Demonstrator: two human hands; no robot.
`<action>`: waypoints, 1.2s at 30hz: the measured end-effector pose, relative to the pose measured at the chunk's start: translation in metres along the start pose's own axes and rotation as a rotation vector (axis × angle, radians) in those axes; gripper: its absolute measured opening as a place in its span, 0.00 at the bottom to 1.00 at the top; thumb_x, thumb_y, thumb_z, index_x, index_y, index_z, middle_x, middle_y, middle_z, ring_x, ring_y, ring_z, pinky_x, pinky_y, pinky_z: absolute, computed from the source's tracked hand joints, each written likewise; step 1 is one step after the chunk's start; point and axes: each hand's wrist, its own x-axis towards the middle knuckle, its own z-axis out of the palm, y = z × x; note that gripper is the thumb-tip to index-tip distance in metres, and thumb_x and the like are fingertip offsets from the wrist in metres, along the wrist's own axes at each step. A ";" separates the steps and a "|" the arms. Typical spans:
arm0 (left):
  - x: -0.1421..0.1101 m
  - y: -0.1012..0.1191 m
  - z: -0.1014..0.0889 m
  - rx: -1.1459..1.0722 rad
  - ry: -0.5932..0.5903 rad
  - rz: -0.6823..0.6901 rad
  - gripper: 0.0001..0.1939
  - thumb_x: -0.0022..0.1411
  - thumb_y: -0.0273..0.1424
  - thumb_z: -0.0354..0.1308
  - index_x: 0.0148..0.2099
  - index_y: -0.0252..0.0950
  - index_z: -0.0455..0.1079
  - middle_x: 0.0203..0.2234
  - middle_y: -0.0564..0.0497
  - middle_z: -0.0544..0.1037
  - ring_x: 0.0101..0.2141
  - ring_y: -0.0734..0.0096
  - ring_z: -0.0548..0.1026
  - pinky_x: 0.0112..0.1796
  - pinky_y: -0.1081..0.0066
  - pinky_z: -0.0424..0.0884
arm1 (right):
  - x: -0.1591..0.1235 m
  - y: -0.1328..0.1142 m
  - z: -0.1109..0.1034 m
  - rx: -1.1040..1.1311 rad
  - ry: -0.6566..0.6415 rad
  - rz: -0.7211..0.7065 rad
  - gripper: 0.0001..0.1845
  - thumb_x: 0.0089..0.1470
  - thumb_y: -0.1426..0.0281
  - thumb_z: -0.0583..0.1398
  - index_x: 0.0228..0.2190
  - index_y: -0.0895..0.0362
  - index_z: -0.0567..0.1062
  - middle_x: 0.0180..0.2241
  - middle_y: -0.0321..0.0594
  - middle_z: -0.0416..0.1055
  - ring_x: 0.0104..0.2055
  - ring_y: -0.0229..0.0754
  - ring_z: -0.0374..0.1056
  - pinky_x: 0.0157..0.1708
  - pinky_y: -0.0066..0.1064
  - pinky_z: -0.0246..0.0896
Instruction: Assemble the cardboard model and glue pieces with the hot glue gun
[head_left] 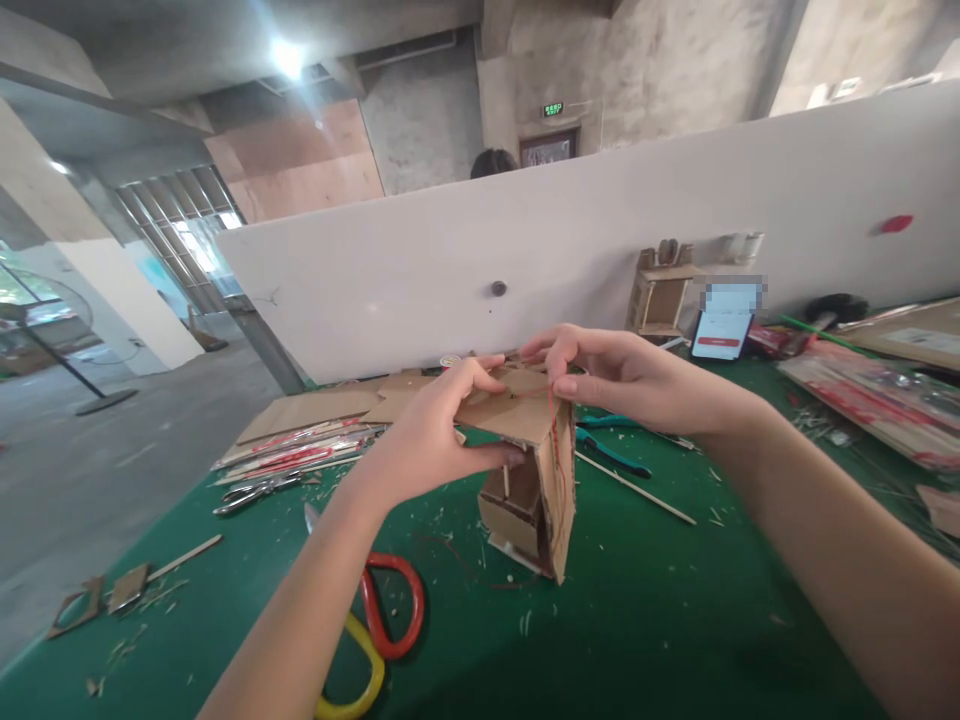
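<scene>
A small cardboard structure (561, 500) stands on the green table in front of me, with a flat top and a boxy compartment below. My left hand (442, 430) grips its top panel from the left, thumb beneath and fingers above. At the top right corner, my right hand (600, 375) pinches a thin red string (553, 410) between thumb and forefinger. The string runs down the outer right side of the structure. A short wooden stick (505, 482) shows inside the opening under my left thumb.
Scissors with red and yellow handles (394, 605) lie front left; teal-handled pliers (615, 452) and a wooden stick (637, 487) lie right. Behind stand a second cardboard model (661, 295) and a phone (722, 325), before a white partition (420, 270). Cardboard sheets (300, 412) lie back left.
</scene>
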 end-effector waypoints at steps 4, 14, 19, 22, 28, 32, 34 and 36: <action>-0.001 0.005 0.003 -0.024 -0.033 0.018 0.24 0.54 0.41 0.64 0.48 0.43 0.59 0.62 0.45 0.59 0.60 0.56 0.61 0.55 0.54 0.63 | 0.005 0.006 0.008 0.114 0.175 -0.015 0.10 0.59 0.61 0.57 0.32 0.55 0.68 0.38 0.39 0.68 0.37 0.38 0.64 0.34 0.31 0.61; -0.001 0.018 0.002 0.038 -0.061 -0.007 0.21 0.64 0.45 0.50 0.55 0.44 0.58 0.57 0.45 0.64 0.53 0.59 0.66 0.46 0.63 0.70 | 0.012 -0.023 0.031 0.039 0.517 -0.075 0.11 0.59 0.61 0.57 0.29 0.55 0.67 0.28 0.35 0.67 0.26 0.32 0.62 0.27 0.28 0.59; -0.003 0.020 0.003 0.007 -0.053 -0.023 0.18 0.64 0.45 0.51 0.51 0.43 0.59 0.58 0.47 0.62 0.54 0.61 0.64 0.45 0.65 0.71 | 0.011 -0.030 0.031 0.149 0.647 -0.171 0.10 0.58 0.61 0.58 0.29 0.52 0.66 0.31 0.35 0.68 0.33 0.36 0.69 0.35 0.32 0.66; -0.004 0.020 0.004 -0.009 -0.054 -0.043 0.17 0.63 0.45 0.51 0.51 0.44 0.59 0.58 0.48 0.62 0.55 0.62 0.65 0.44 0.66 0.72 | 0.009 -0.031 0.027 0.193 0.657 -0.191 0.09 0.58 0.62 0.58 0.30 0.52 0.66 0.31 0.36 0.69 0.34 0.38 0.70 0.37 0.35 0.67; -0.002 0.021 0.004 -0.009 -0.056 -0.031 0.18 0.64 0.44 0.51 0.52 0.43 0.59 0.58 0.46 0.63 0.55 0.61 0.64 0.46 0.64 0.71 | 0.004 -0.027 0.018 0.104 0.405 -0.040 0.10 0.58 0.62 0.58 0.30 0.55 0.68 0.32 0.38 0.72 0.31 0.36 0.69 0.28 0.29 0.65; -0.002 0.017 0.004 -0.006 -0.059 -0.028 0.19 0.63 0.43 0.53 0.53 0.44 0.59 0.58 0.47 0.63 0.55 0.59 0.64 0.49 0.61 0.69 | 0.005 -0.024 0.019 0.049 0.358 0.003 0.08 0.58 0.64 0.58 0.30 0.55 0.69 0.33 0.40 0.72 0.33 0.37 0.69 0.27 0.29 0.65; -0.003 0.015 0.003 0.007 -0.063 -0.018 0.20 0.61 0.41 0.56 0.53 0.44 0.58 0.58 0.47 0.62 0.56 0.59 0.64 0.52 0.59 0.66 | 0.005 -0.024 0.021 0.074 0.361 0.000 0.08 0.58 0.64 0.58 0.30 0.55 0.69 0.36 0.40 0.72 0.34 0.37 0.69 0.27 0.29 0.66; -0.003 0.014 0.002 0.018 -0.078 -0.008 0.21 0.60 0.37 0.57 0.53 0.44 0.57 0.58 0.48 0.62 0.56 0.60 0.64 0.53 0.60 0.65 | 0.006 -0.023 0.023 0.112 0.387 -0.020 0.09 0.58 0.63 0.58 0.31 0.55 0.69 0.40 0.41 0.71 0.33 0.36 0.69 0.28 0.29 0.66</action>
